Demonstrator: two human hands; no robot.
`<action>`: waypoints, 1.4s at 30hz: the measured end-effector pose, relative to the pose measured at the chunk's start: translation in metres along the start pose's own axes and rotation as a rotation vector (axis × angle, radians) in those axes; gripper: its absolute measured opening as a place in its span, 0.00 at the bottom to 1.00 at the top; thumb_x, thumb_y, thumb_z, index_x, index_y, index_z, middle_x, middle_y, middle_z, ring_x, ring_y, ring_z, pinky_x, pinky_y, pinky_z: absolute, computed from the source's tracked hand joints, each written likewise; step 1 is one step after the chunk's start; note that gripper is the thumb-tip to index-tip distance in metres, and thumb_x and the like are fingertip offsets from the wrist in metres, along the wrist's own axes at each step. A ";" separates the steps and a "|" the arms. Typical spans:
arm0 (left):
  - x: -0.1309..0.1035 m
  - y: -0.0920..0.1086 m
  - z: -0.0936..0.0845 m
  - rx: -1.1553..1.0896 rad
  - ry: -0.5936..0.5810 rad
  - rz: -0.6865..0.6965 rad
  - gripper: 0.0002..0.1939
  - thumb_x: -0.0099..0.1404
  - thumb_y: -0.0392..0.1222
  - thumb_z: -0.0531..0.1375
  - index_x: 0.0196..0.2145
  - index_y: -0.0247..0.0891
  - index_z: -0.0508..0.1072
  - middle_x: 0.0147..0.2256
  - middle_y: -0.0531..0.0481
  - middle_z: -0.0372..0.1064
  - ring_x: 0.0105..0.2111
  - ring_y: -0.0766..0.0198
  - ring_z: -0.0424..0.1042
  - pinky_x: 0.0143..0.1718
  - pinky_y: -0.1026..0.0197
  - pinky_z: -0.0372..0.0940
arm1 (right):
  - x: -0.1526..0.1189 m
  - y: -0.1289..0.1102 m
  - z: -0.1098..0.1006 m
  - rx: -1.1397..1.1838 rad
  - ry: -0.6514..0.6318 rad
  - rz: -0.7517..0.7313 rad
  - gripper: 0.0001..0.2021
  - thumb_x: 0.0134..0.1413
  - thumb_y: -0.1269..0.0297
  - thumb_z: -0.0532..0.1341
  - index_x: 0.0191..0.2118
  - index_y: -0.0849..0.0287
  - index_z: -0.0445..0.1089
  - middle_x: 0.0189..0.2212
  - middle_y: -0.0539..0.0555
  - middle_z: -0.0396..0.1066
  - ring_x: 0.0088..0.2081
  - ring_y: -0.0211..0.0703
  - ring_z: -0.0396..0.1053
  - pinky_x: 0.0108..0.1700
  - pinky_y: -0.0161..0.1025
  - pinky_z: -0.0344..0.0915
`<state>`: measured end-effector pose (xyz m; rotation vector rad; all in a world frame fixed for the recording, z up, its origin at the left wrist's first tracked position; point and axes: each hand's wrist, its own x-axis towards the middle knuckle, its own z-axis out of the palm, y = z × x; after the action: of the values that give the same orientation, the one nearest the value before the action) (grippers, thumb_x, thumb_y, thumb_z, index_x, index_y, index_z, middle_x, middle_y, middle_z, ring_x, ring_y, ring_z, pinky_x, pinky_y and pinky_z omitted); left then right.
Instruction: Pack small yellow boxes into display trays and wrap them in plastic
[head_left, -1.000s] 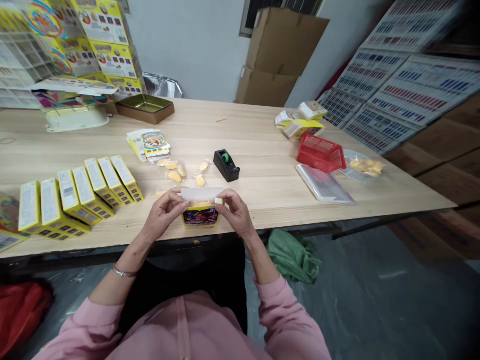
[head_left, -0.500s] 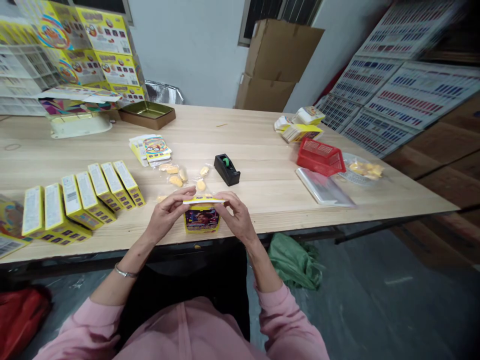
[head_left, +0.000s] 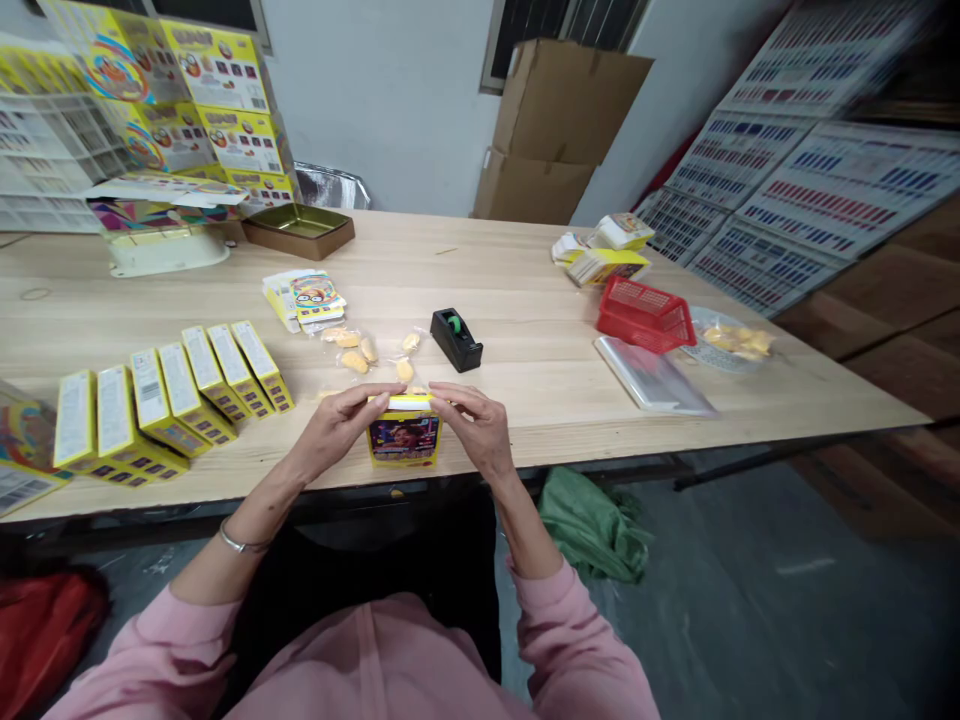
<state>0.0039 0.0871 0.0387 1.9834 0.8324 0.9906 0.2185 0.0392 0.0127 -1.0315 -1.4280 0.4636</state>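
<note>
A small yellow carton (head_left: 405, 442) with a dark picture panel stands at the table's front edge, between my two hands. My left hand (head_left: 339, 425) pinches the left end of its top flap, and my right hand (head_left: 478, 428) grips the right end, fingertips over the top edge. The flap's pale face shows between the thumbs. Just beyond the carton lie several small plastic-wrapped yellow pieces (head_left: 355, 360). A black tape dispenser (head_left: 456, 340) with a green core sits behind them to the right.
Several upright yellow cartons (head_left: 176, 400) form a row at left. Flat cartons (head_left: 306, 298) lie behind the wrapped pieces. At right are a red basket (head_left: 645, 315), clear plastic sleeves (head_left: 651, 378) and a bowl of yellow pieces (head_left: 697, 346). A brown tray (head_left: 300, 240) stands at the back.
Both hands have shifted slightly inward along the carton's top. The flap, spread out wide earlier, now appears narrower and folded down over the top.
</note>
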 end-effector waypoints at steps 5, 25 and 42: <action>0.006 -0.001 -0.008 0.116 -0.058 0.045 0.22 0.70 0.55 0.55 0.50 0.38 0.78 0.48 0.45 0.78 0.44 0.58 0.77 0.46 0.61 0.71 | 0.005 -0.002 0.000 -0.054 -0.001 0.007 0.07 0.58 0.60 0.65 0.39 0.53 0.81 0.41 0.54 0.80 0.43 0.46 0.77 0.35 0.38 0.74; 0.001 -0.037 -0.012 0.192 -0.071 0.482 0.16 0.64 0.50 0.64 0.49 0.46 0.78 0.55 0.41 0.73 0.53 0.51 0.73 0.56 0.45 0.65 | -0.007 0.010 -0.026 -0.233 -0.271 -0.410 0.15 0.62 0.67 0.63 0.54 0.49 0.74 0.55 0.55 0.73 0.54 0.47 0.74 0.55 0.45 0.73; -0.001 -0.032 0.024 0.106 0.242 0.445 0.03 0.65 0.42 0.65 0.35 0.42 0.76 0.42 0.45 0.80 0.40 0.57 0.80 0.41 0.56 0.75 | 0.081 0.084 -0.054 -0.189 0.158 0.365 0.16 0.54 0.55 0.62 0.44 0.60 0.75 0.47 0.59 0.74 0.43 0.44 0.70 0.49 0.43 0.67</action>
<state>0.0171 0.0939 0.0014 2.2222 0.5860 1.4904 0.3073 0.1315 0.0021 -1.4606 -1.1605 0.5033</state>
